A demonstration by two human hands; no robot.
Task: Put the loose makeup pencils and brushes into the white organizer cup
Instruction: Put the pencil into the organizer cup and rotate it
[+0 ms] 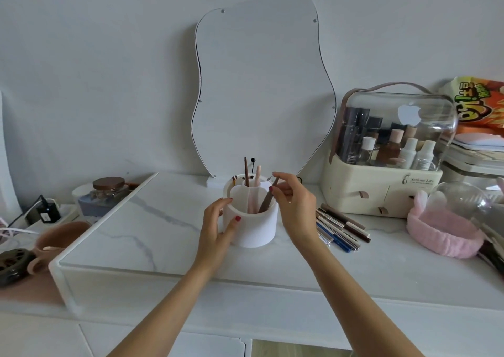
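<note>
Two bare forearms come in from the bottom edge, over the white front edge of the tabletop (272,275), marble-look with grey veins. Left part of it is a raised white slab with a see-through front.

Left hand (218,225) wraps the near-left side of the white organizer cup (253,228), thumb on the front wall, fingers curled round the left side. Cup stands upright mid-tabletop, split into compartments by curved dividers.

Right hand (293,201) sits above the cup's right rim, thumb and forefinger pinching the top of a brown pencil (266,202). Pencil is tilted, lower end down inside the front-right compartment. Beside it in the cup: a pink brush handle (255,190), a thin brown brush (246,174) in the back compartment, a few short tips at the rear left.

Loose pencils (341,228) lie in a fanned bunch on the tabletop just right of the cup, behind the right wrist. Not touching the cup.

Room: plain white wall, wavy-edged mirror (261,84) leaning against it right behind the cup. Right side: cream cosmetics case (381,187) with clear domed lid, bottles inside; pink fluffy headband (441,234) in front of it; orange snack bag (480,100) on a stack at far right. Left side: glass jar (109,190) with brown lid, black charger (47,210), pink mug (60,240) down at the slab's left.
</note>
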